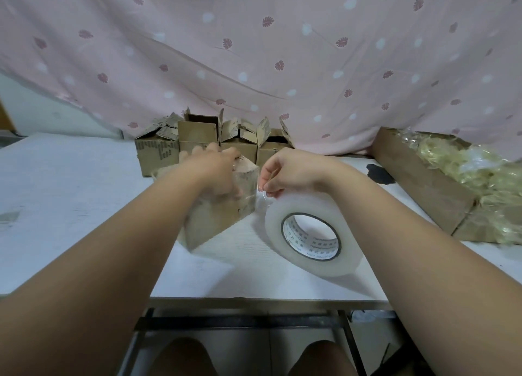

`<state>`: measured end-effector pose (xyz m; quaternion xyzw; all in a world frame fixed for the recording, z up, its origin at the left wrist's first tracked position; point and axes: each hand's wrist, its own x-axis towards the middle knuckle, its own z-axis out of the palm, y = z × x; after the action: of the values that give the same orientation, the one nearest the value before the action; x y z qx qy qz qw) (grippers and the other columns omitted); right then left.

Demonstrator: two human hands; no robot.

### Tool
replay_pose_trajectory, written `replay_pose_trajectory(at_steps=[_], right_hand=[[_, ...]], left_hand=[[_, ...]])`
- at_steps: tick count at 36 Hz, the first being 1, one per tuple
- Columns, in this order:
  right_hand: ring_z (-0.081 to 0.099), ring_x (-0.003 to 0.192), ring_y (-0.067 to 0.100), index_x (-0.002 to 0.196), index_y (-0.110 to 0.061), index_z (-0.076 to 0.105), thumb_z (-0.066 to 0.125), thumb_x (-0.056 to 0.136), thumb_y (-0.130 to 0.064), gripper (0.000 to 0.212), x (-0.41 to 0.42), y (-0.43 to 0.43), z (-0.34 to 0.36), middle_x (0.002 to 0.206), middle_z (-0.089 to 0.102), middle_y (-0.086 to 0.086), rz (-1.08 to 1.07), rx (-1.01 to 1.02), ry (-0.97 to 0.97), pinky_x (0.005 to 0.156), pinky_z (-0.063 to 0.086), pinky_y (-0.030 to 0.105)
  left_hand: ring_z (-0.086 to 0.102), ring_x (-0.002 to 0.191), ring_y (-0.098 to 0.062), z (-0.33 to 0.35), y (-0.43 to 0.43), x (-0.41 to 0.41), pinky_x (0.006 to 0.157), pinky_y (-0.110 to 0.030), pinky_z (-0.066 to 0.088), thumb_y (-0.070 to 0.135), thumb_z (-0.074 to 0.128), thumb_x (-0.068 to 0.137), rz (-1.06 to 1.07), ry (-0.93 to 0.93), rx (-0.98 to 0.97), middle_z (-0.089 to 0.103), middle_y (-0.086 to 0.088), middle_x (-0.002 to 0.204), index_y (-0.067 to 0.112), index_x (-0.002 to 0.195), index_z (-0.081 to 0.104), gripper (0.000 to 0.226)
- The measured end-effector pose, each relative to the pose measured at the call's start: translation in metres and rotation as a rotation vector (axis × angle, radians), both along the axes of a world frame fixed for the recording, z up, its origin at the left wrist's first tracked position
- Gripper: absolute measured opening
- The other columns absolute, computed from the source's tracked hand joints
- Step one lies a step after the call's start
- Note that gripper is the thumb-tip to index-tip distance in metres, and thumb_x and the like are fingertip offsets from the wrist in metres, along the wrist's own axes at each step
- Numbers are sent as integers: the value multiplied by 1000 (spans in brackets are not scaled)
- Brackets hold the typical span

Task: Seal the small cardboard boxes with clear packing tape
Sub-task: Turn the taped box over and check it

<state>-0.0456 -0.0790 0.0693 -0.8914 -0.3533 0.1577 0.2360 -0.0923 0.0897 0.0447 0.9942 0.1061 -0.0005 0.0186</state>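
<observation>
Fingers (223, 153) of the left hand (217, 172) curl over the small brown cardboard box (223, 220) on the white table (70, 192), seemingly steadying it; just beside, the right hand (288, 172) pinches clear tape (262, 196) leading from the large translucent roll (310, 234).

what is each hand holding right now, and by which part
The left hand grips the small cardboard box at its top, though it is blurred. The right hand pinches the free end of the clear tape, just above the tape roll.

white table (70, 206) bears small boxes (197, 138), tape roll (275, 220), carton (418, 183).
</observation>
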Motion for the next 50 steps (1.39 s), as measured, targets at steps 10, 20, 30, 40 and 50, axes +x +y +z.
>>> replay_pose_trajectory(at_steps=[10, 20, 30, 40, 50], right_hand=[[55, 46, -7, 81, -18, 69, 59, 90, -4, 19, -4, 20, 2, 69, 66, -7, -15, -128, -20, 53, 43, 11], [65, 79, 16, 83, -16, 69, 57, 89, -1, 20, -3, 51, 0, 76, 68, -1, 46, -295, -59, 83, 56, 32], [59, 79, 9, 93, -13, 75, 66, 88, -5, 13, 0, 53, -1, 79, 68, -6, 67, -293, -153, 57, 42, 17], [64, 100, 24, 116, -16, 66, 59, 90, -13, 27, -6, 74, -9, 105, 69, 3, -3, -449, -329, 77, 53, 34], [56, 95, 25, 109, -25, 63, 48, 94, -52, 35, -39, 18, 0, 110, 63, 0, -320, -189, -646, 68, 33, 33]], left_hand=[[37, 128, -37, 1, 21, -18, 101, -49, 32, 51, 49, 92, 266, -113, 13, 41, -16, 140, 24, 142, 35, 59], [54, 99, -34, 0, 15, -29, 81, -46, 46, 7, 47, 94, -116, -634, -35, 56, -16, 114, 4, 113, 60, 22], [64, 103, -29, -83, -24, -25, 93, -31, 50, 19, 70, 88, 253, -416, -1571, 66, -19, 107, -4, 126, 56, 46], [50, 52, -8, -105, -16, -20, 57, -21, 39, 6, 69, 86, 222, -552, -1581, 59, 3, 55, 9, 73, 63, 15], [49, 59, -11, -108, -19, -23, 59, -28, 38, 12, 66, 85, 267, -616, -1144, 54, 9, 59, 21, 68, 58, 21]])
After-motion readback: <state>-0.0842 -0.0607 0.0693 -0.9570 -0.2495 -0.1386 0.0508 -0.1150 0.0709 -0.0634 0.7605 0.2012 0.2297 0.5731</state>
